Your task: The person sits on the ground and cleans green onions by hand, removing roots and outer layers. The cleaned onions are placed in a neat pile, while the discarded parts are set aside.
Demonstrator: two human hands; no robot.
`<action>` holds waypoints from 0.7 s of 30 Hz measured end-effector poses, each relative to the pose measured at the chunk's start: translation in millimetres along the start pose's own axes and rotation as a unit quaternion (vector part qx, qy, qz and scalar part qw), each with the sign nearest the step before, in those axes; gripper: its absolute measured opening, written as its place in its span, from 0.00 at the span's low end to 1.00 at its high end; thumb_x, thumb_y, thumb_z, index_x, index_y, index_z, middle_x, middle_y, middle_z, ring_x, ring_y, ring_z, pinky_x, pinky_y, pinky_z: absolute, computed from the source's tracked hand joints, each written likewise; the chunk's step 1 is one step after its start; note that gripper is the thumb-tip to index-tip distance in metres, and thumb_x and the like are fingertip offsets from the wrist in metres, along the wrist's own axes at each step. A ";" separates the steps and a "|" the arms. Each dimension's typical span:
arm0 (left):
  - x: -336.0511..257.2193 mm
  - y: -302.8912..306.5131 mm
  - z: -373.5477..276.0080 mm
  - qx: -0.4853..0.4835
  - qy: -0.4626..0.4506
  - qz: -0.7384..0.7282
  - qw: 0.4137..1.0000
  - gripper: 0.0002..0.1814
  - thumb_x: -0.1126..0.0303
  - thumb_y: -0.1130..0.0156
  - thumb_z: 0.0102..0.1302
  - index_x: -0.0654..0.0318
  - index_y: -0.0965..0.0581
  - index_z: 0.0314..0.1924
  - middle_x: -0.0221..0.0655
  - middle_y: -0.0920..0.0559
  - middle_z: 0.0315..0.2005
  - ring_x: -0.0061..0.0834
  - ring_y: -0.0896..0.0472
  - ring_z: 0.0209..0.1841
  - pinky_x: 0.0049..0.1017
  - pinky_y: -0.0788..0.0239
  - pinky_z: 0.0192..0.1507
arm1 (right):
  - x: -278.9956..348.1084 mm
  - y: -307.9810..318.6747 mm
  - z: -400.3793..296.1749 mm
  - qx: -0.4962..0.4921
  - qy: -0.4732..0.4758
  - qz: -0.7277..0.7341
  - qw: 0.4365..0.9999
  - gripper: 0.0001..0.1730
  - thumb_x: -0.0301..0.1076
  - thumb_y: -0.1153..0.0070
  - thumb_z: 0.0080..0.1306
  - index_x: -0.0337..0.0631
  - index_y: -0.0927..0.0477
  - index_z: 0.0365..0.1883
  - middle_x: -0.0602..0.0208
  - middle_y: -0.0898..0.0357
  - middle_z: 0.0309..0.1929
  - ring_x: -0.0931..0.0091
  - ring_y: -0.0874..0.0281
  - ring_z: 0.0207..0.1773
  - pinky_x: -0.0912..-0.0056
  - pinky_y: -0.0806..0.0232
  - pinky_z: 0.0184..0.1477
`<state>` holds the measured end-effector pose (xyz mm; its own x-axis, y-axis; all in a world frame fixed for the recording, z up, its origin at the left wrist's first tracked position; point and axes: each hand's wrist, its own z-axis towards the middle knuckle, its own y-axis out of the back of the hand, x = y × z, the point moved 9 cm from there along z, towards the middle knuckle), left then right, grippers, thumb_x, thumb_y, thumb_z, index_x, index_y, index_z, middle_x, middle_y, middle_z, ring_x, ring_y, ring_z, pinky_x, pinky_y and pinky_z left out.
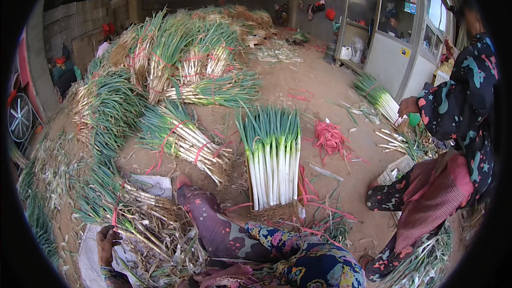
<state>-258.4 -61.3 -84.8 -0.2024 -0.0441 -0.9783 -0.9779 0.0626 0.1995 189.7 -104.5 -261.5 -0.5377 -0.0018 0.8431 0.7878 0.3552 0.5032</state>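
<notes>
At the lower left, my left hand [107,244] pinches the end of a red tying strip [115,214]. That strip runs up to a bundle of untrimmed spring onions [146,200] lying on its side, with brown roots and dry leaves. My right hand is out of view; only a floral sleeve [296,248] shows, lying across my lap. In front of my knees, a neat row of cleaned spring onions [276,160] stands with white stalks down and green tops away from me. To its left lies another root-on bundle [196,140] tied with red strips.
A large heap of tied onion bundles [188,48] fills the back left. A tangle of red strips [331,138] lies right of the row. At right, another person [452,100] sits beside a cleaned bundle [378,96] and a white basket [396,170]. Peeled leaves [176,244] litter the floor.
</notes>
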 end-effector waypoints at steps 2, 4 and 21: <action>1.6 -1.8 -0.1 -0.004 -0.002 0.002 1.000 0.18 0.62 0.46 0.68 0.68 0.28 0.51 0.34 0.20 0.30 0.28 0.18 0.31 0.23 0.26 0.30 | -0.3 -2.0 -2.2 0.000 0.001 -0.023 1.000 0.32 0.50 0.67 0.74 0.43 0.45 0.71 0.56 0.42 0.69 0.67 0.44 0.70 0.69 0.51 0.70; 0.2 -2.4 -3.8 0.001 -0.004 0.004 1.000 0.19 0.61 0.46 0.68 0.69 0.28 0.51 0.35 0.20 0.30 0.28 0.18 0.31 0.23 0.26 0.30 | 1.1 -1.7 -3.7 -0.005 -0.001 -0.026 1.000 0.32 0.50 0.66 0.74 0.43 0.45 0.70 0.55 0.41 0.69 0.66 0.43 0.70 0.68 0.50 0.70; -10.1 6.3 -17.8 0.001 0.005 0.013 1.000 0.20 0.60 0.44 0.67 0.69 0.27 0.51 0.35 0.20 0.31 0.28 0.18 0.31 0.24 0.25 0.32 | 20.8 6.8 -37.3 -0.103 0.000 -0.057 0.993 0.32 0.50 0.56 0.70 0.42 0.40 0.67 0.51 0.34 0.63 0.59 0.36 0.64 0.63 0.44 0.65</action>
<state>-263.4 -78.2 -72.7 -0.2280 -0.0517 -0.9723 -0.9722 0.0659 0.2245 195.0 -137.0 -233.4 -0.6262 -0.0309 0.7790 0.7671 0.1543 0.6227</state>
